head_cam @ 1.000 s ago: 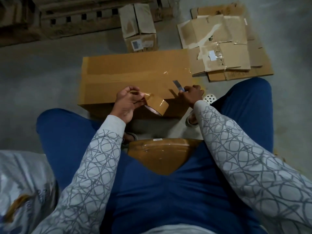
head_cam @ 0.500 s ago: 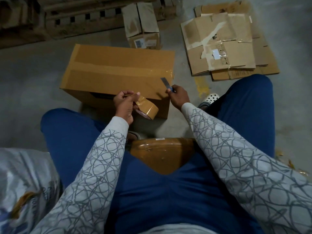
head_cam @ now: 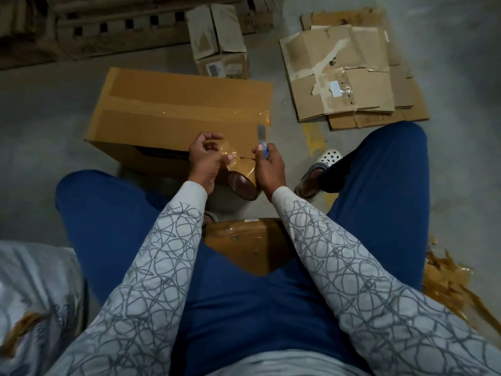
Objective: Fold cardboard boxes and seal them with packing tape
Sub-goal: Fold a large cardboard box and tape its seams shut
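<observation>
Left hand (head_cam: 204, 161) is closed on the roll of packing tape (head_cam: 242, 176), thumb pressed to its loose film, the roll held at the near side of the cardboard box (head_cam: 168, 115). Right hand (head_cam: 271, 169) is clamped on a blue-handled cutter (head_cam: 262, 139), blade upright beside the box's near right corner. I note the box standing closed on the floor (head_cam: 54, 118), a tape strip along its top seam. Flattened cardboard (head_cam: 349, 74) lies apart on the right; a small carton (head_cam: 221, 47) stands behind the box, by a pallet (head_cam: 122, 25). A second taped box (head_cam: 244, 240) sits between my knees.
</observation>
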